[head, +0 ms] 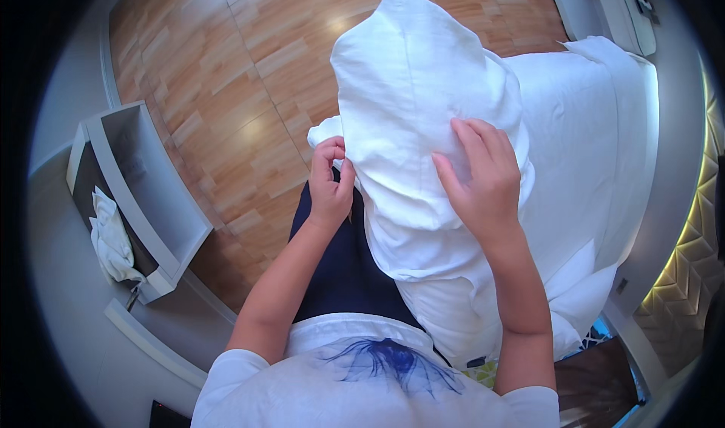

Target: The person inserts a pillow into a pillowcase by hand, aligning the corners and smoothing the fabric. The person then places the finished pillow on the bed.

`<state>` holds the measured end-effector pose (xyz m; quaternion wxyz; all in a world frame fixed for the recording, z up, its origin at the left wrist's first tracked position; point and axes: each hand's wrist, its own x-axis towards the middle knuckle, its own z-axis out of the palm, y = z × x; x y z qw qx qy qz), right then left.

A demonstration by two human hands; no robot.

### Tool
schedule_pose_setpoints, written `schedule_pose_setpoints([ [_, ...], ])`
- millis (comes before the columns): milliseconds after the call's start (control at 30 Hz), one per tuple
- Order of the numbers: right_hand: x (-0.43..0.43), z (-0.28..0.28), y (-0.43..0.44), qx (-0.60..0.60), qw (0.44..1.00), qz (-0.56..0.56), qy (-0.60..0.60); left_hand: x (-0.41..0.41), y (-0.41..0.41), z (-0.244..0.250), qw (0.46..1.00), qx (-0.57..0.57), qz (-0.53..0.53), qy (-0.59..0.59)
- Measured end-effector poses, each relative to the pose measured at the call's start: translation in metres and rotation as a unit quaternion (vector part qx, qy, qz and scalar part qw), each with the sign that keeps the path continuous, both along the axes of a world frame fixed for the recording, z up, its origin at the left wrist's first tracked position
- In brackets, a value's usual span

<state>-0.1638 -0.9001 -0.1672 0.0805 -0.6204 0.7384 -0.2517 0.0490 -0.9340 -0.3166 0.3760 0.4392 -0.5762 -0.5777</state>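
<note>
A large white cloth (391,111), with a seam down its middle and a pointed far corner, lies in loose folds over the near side of the bed. My left hand (332,182) is at the cloth's left edge, pinching it between thumb and fingers. My right hand (481,173) rests on top of the cloth, right of the seam, thumb and fingers spread. Whether its fingertips grip any fabric is not plain. More white fabric is bunched beneath, near my dark trousers.
A bed with a white sheet (578,128) stretches to the right, a white bundle (583,292) at its near corner. On the left stands a grey open cabinet (161,196) with a crumpled white cloth (111,238) on top. Wood-patterned floor (226,77) lies ahead.
</note>
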Motion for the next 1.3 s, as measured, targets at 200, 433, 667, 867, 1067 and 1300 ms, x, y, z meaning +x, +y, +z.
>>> schedule_pose_setpoints([
  [200,-0.001,-0.014,-0.009,0.027,0.999,0.011,0.042,0.02,-0.016,0.0,0.976,-0.034,-0.175,-0.126],
  [433,-0.003,-0.006,-0.017,-0.012,1.0,0.004,0.016,-0.03,-0.056,0.007,0.98,0.182,-0.002,0.074],
  [667,0.004,0.022,-0.019,0.019,0.974,0.096,-0.203,-0.065,-0.048,0.002,0.936,0.279,-0.038,0.209],
  [867,0.002,0.011,-0.023,-0.01,0.994,0.04,-0.099,-0.09,-0.053,0.021,0.956,0.233,-0.073,0.16],
  [1067,-0.006,0.002,-0.053,-0.03,0.998,-0.01,-0.05,-0.069,-0.057,0.022,0.935,0.283,-0.011,0.213],
  [1300,0.003,-0.009,-0.074,0.03,0.999,0.041,0.012,-0.041,-0.045,-0.004,0.939,0.206,0.202,0.189],
])
